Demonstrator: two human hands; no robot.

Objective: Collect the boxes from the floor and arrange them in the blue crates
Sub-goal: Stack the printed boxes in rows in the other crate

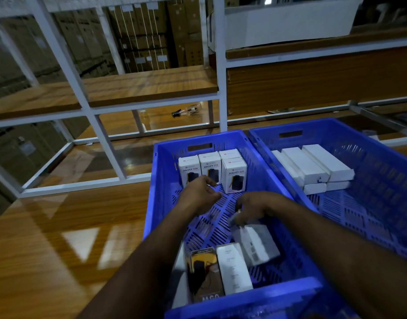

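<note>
A: Dim overall, isn't it? The upper part of the frame sinks into murk, and the cartons behind the white rack barely separate.

B: Yes, but light from above bounces off the glossy wooden surface at lower left as pale, streaky glare patches.

A: The blue crates look oversaturated, almost glowing.

B: And there's motion blur: the box low in the centre is smeared. Straight rack bars bow outward toward the left edge, wide-angle distortion.

Warehouse: shelving racks, stacked cartons
</note>
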